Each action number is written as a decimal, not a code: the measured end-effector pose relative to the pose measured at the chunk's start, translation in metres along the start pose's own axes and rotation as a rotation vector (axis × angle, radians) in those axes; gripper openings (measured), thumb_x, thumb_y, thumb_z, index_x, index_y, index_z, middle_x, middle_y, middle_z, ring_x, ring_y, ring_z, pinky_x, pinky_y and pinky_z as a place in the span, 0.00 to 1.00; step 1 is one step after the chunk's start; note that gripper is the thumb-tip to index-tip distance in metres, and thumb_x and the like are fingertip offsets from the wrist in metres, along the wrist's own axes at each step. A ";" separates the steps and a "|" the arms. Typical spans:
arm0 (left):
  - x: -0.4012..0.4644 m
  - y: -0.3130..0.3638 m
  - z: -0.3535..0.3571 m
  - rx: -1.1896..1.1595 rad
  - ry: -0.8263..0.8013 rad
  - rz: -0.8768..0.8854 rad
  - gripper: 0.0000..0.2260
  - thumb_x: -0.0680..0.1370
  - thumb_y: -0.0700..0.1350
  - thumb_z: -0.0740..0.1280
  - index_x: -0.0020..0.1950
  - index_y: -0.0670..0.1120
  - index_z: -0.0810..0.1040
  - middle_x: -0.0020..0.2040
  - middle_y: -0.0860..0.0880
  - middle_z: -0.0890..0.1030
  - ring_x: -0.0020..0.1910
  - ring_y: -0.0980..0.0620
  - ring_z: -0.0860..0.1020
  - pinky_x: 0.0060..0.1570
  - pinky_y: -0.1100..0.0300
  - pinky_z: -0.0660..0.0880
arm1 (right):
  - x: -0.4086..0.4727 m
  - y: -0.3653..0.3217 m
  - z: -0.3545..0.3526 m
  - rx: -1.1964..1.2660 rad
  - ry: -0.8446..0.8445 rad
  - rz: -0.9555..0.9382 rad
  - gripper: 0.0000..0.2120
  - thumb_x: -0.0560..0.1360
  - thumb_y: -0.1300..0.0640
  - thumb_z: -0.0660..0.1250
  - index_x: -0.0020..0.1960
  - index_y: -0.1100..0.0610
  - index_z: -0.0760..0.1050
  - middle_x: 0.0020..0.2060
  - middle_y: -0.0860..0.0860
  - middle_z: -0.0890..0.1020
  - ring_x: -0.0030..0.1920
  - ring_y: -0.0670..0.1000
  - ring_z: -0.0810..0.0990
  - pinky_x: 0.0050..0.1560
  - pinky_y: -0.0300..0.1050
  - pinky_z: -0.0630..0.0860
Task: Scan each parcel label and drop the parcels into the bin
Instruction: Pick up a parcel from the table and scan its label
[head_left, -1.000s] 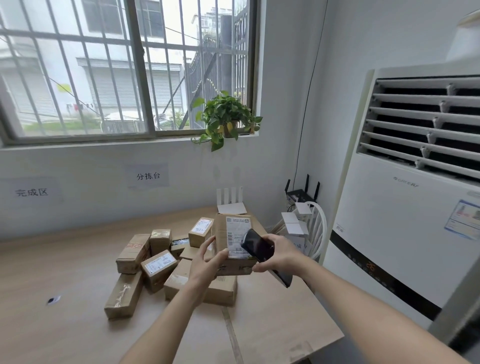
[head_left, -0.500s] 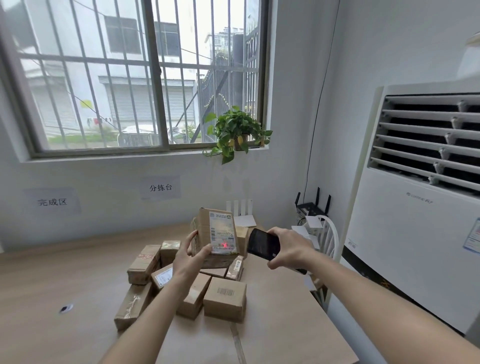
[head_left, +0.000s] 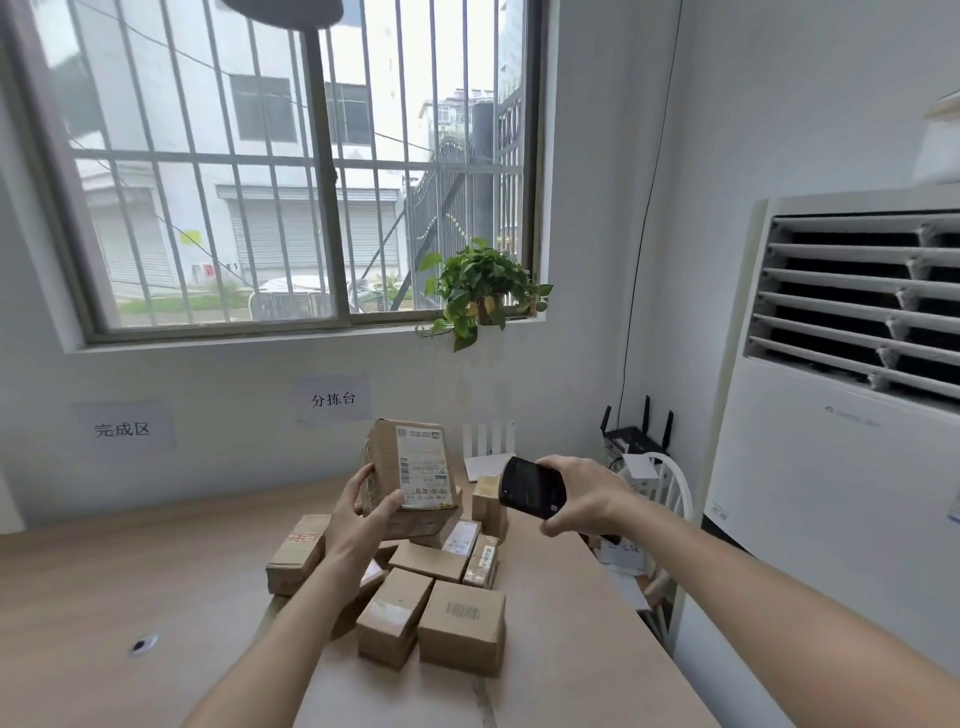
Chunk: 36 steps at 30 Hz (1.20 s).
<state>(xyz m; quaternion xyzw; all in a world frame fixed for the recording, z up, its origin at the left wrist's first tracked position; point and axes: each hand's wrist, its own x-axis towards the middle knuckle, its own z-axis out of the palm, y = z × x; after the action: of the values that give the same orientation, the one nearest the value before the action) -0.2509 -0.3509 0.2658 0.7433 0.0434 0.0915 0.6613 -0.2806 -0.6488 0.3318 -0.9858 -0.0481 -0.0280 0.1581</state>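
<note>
The left hand (head_left: 363, 512) gripped a parcel (head_left: 408, 478) upright above the pile (head_left: 415, 587) on the table (head_left: 130, 582), its label (head_left: 422, 467) facing the camera. The right hand (head_left: 582, 496) held the scanner (head_left: 531, 488) just beside it, apart.

The held parcel (head_left: 410, 478) is showing brown cardboard with a white label (head_left: 422, 467) carrying dark print and a yellow strip at the bottom. The scanner (head_left: 532, 487) is looking black. The parcels on the table (head_left: 436, 587) are brown; one (head_left: 462, 626) is bearing a black barcode, another (head_left: 298, 551) red marks. The table (head_left: 130, 571) is showing light wood. The plant (head_left: 480, 288) is green.
</note>
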 end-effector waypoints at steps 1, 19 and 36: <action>0.001 0.000 -0.002 0.002 0.004 0.007 0.27 0.73 0.52 0.75 0.70 0.65 0.70 0.58 0.44 0.80 0.56 0.46 0.79 0.54 0.50 0.76 | 0.001 -0.001 -0.001 -0.001 0.002 -0.005 0.39 0.60 0.46 0.77 0.70 0.40 0.70 0.51 0.41 0.81 0.53 0.49 0.81 0.54 0.52 0.81; -0.017 -0.020 -0.068 -0.036 0.046 -0.053 0.24 0.77 0.49 0.72 0.70 0.62 0.68 0.52 0.44 0.85 0.51 0.48 0.83 0.49 0.53 0.79 | 0.032 -0.054 0.054 0.041 -0.105 -0.148 0.35 0.65 0.48 0.78 0.70 0.45 0.71 0.54 0.45 0.79 0.54 0.49 0.78 0.51 0.47 0.78; -0.125 -0.049 -0.305 -0.033 0.469 -0.123 0.21 0.79 0.45 0.71 0.69 0.59 0.71 0.50 0.44 0.85 0.50 0.45 0.83 0.47 0.53 0.76 | 0.028 -0.311 0.154 0.083 -0.256 -0.571 0.33 0.63 0.42 0.79 0.66 0.42 0.73 0.48 0.41 0.79 0.51 0.49 0.78 0.46 0.45 0.74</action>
<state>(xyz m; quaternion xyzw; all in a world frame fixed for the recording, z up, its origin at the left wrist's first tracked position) -0.4299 -0.0705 0.2404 0.6866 0.2394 0.2220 0.6496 -0.2791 -0.3038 0.2839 -0.9208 -0.3434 0.0551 0.1768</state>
